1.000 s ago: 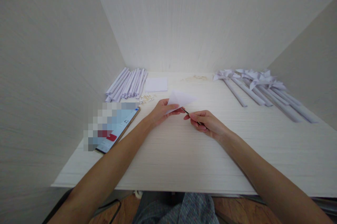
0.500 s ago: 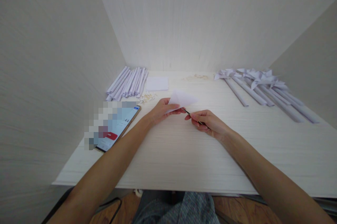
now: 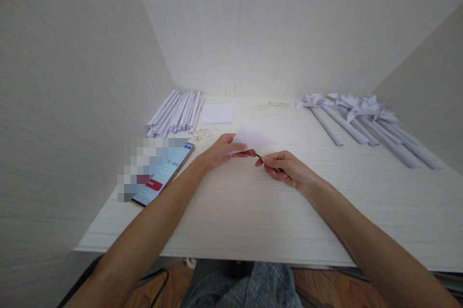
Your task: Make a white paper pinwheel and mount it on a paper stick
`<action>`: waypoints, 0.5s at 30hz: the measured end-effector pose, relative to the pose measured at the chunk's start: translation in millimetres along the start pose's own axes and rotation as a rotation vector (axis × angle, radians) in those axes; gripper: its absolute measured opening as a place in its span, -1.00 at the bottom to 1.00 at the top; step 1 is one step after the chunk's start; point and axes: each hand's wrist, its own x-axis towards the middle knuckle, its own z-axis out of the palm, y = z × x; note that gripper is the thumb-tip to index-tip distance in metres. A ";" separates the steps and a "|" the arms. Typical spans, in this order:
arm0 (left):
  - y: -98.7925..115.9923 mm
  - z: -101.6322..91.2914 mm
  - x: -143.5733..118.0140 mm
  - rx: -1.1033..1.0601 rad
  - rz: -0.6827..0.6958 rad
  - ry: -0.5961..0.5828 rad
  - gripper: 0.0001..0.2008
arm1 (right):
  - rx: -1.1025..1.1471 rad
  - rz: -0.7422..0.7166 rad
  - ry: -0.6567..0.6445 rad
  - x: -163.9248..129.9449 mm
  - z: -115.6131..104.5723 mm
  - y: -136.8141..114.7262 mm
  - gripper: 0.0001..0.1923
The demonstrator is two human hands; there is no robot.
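My left hand (image 3: 224, 151) is closed on a white sheet of paper (image 3: 253, 137), thumb on top and fingers beneath. The sheet looks folded to a point towards the right. Between the fingers of my right hand (image 3: 284, 168) is a thin, dark, slender tool (image 3: 256, 154); its exact kind is too small to make out. The tool's tip reaches the lower edge of the paper beside my left fingertips. Whether it touches the paper I cannot tell. Both hands are over the middle of the white table (image 3: 231, 211).
Rolled paper tubes (image 3: 177, 112) lie at the back left, beside square white paper (image 3: 217, 114) and small pale bits (image 3: 203, 133). A phone (image 3: 168, 170) lies near my left forearm. Several paper pinwheels on tubes (image 3: 361, 115) lie at the back right. Walls enclose three sides.
The view has shifted very slightly. Both hands keep their hold on the paper and the dark tool, with hardly any movement between them.
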 end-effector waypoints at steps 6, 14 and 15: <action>1.3 1.0 0.1 -0.018 -0.008 -0.003 -0.72 | -0.007 -0.001 -0.002 -0.8 0.6 -1.3 -0.74; 1.7 1.4 -0.8 -0.016 -0.016 0.010 -0.72 | -0.028 -0.003 0.005 -1.3 1.3 -1.6 -0.73; 1.6 1.3 -0.8 -0.015 -0.015 0.010 -0.72 | -0.029 -0.004 0.005 -1.3 1.2 -1.5 -0.73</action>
